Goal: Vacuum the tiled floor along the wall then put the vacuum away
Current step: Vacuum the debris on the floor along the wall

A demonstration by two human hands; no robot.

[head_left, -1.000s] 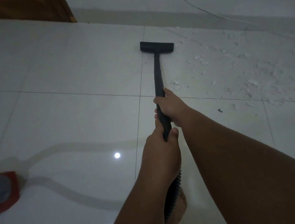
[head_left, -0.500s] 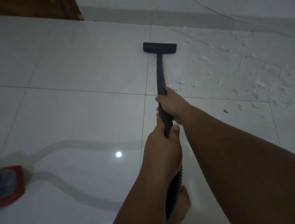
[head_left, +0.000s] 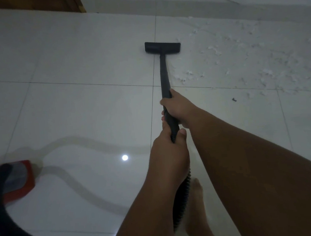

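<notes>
Vacuuming judged partly done: right hand (head_left: 178, 108) ahead of left hand (head_left: 169, 154), both clamped round the vacuum wand (head_left: 164, 74); floor nozzle (head_left: 162, 47) rests on the tiled floor (head_left: 75, 105) beside uncleared white debris (head_left: 239, 55); putting away not begun

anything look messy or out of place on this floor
Yes: white fluffy debris is strewn over the tiled floor right of the vacuum nozzle; one small dark scrap lies apart from it, nearer the camera.
</notes>
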